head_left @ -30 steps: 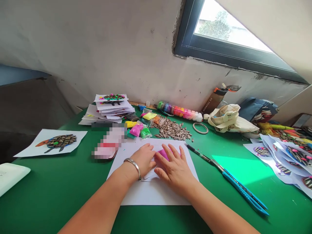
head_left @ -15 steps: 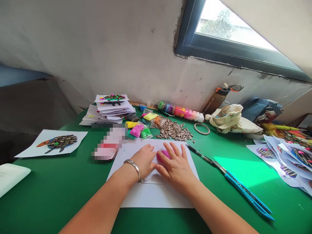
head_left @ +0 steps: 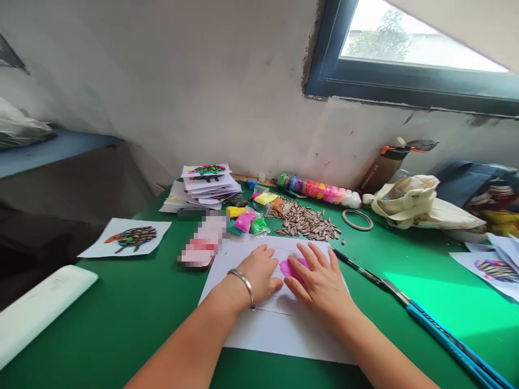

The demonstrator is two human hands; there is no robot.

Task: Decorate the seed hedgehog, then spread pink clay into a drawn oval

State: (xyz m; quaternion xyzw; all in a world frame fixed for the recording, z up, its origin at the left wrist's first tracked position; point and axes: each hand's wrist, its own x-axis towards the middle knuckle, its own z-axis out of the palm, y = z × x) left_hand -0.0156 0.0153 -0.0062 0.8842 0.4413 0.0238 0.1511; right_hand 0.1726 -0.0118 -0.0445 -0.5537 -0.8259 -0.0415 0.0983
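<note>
A flat patch of pink-purple modelling clay point(head_left: 287, 268) lies on a white sheet of paper point(head_left: 259, 335) in front of me. My right hand point(head_left: 324, 278) rests over it with fingers spread, the index finger across the clay and part of the patch hidden beneath. To the left of the clay, my left hand point(head_left: 257, 273), with a silver bangle at its wrist, lies on the paper with nothing in its grasp. A smaller piece of paper point(head_left: 279, 307) shows under both hands on the larger sheet.
Behind the paper are bagged clay point(head_left: 245, 221) and a heap of sunflower seeds point(head_left: 306, 220). A blurred-out pink object point(head_left: 205, 243) and stacked pictures point(head_left: 208, 186) stand left. On the right lie a pen point(head_left: 357, 265), a blue-handled tool point(head_left: 441, 329) and a tape roll point(head_left: 357, 219).
The view has swung left, so everything sits further right. My left hand has drawn slightly apart from my right. The clay patch shows more and looks wider and flatter.
</note>
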